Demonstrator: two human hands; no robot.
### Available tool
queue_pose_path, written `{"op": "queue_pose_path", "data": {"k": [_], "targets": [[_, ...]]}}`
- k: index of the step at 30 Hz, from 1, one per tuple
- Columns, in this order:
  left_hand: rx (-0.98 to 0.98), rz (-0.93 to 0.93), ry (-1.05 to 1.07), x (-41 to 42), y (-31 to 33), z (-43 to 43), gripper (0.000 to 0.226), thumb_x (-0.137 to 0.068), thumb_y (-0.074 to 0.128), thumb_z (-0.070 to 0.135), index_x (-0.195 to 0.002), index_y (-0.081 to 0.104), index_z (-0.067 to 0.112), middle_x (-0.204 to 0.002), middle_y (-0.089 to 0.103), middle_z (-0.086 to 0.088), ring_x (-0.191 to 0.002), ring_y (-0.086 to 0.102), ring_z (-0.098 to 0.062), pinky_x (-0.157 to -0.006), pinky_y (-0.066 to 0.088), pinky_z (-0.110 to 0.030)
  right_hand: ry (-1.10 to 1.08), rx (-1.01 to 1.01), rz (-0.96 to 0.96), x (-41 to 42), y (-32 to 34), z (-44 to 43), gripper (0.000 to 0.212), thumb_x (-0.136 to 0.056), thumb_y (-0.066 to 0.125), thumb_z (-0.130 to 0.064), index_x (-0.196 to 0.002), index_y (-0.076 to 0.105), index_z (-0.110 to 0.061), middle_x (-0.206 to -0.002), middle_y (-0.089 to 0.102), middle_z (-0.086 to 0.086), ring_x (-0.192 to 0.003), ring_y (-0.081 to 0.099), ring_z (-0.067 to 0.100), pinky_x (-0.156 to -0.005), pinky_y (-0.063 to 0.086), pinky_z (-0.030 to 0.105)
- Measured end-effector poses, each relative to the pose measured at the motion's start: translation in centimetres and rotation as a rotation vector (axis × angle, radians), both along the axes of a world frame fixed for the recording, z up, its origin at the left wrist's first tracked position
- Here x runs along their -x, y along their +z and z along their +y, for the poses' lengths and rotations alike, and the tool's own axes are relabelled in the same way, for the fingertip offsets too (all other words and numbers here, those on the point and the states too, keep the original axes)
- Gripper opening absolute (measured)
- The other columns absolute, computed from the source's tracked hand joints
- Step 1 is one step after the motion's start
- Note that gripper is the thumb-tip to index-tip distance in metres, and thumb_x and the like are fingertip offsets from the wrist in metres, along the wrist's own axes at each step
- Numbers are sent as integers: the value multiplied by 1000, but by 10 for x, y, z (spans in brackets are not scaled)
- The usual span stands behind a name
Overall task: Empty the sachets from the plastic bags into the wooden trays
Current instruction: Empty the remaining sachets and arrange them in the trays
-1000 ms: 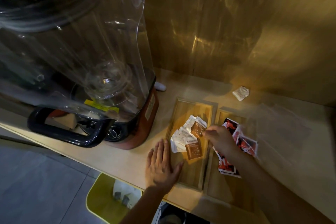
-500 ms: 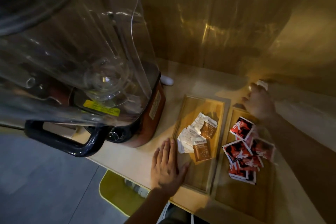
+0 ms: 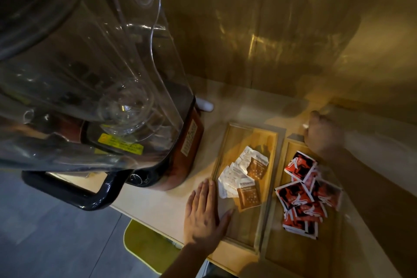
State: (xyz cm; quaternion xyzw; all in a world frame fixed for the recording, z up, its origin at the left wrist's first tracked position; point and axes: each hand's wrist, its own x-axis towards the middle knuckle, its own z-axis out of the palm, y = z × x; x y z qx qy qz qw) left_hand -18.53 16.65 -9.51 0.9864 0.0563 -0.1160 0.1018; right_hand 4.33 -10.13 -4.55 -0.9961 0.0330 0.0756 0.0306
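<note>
Two wooden trays lie side by side on the light counter. The left tray [image 3: 248, 133] holds a small heap of white and brown sachets [image 3: 246, 178]. In the right tray [image 3: 291, 144] lie several red and black sachets [image 3: 300, 196]. My left hand [image 3: 205, 212] rests flat, fingers spread, on the counter against the left tray's near corner. My right hand [image 3: 320, 133], blurred, sits just beyond the right tray's far end, curled over a white sachet [image 3: 305, 126] of which only a sliver shows.
A big blender [image 3: 90, 74] with a clear cover, red base and black handle [image 3: 67, 189] fills the left side, close to the left tray. A small white object [image 3: 204, 105] lies behind it. A wood-panel wall stands at the back. A yellow-green seat [image 3: 146, 244] is below the counter edge.
My right hand left the white and brown sachets in the left tray and reached to the lone white sachet beyond the right tray, closing over it. My left hand stayed flat.
</note>
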Motion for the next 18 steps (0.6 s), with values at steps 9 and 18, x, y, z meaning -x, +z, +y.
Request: {"op": "queue_pose_path", "data": {"k": [9,18], "targets": [[-10,6,11,-3,3,-2,79,-87,25,69,-146,23,17,-150,25,0,-137,33,-17,-116,26,-36,-339,-618,34,13,20,10,23,-88,51,-14,-105,64,-8,-102,67,22,-92,60,35,-74,44,36],[54,-42,5,-2,4,1,82,-85,14,73,-148,-3,24,-155,-2,5,-147,6,-15,-116,-1,-31,-223,-1145,446,65,63,67,23,-83,54,6,-104,61,-3,-82,63,8,-67,56,19,-53,44,27]]}}
